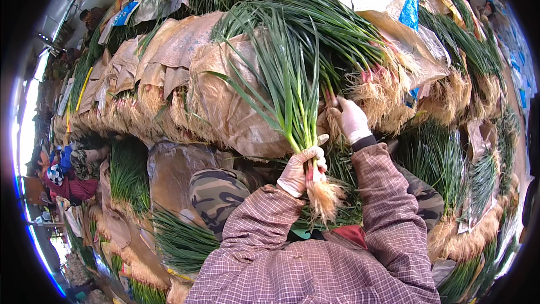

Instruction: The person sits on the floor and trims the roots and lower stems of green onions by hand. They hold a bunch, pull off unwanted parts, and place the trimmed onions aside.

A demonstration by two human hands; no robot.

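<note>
My left hand [301, 170], in a pale glove, grips a small bunch of long green-leaved allium plants [303, 109] low on the stems. Pinkish stem bases and pale stringy roots [324, 198] hang below the fist, while the leaves point away from me. To its right, my gloved right hand [351, 120] has its fingertips at the stem base of another plant [331, 97], beside a loose pile of the same plants [371, 67]. Whether those fingers are closed around that stem I cannot tell. A tan woven plastic sack [236, 105] lies just left of the bunch.
A long row of rooted bundles [139, 114], partly covered by tan sacks [185, 42], runs across in front. More green bundles lie by my left [130, 173] and right [434, 164] sides. At the far left sits another person [74, 177]. My camouflage-clad knee [217, 192] is beside my left forearm.
</note>
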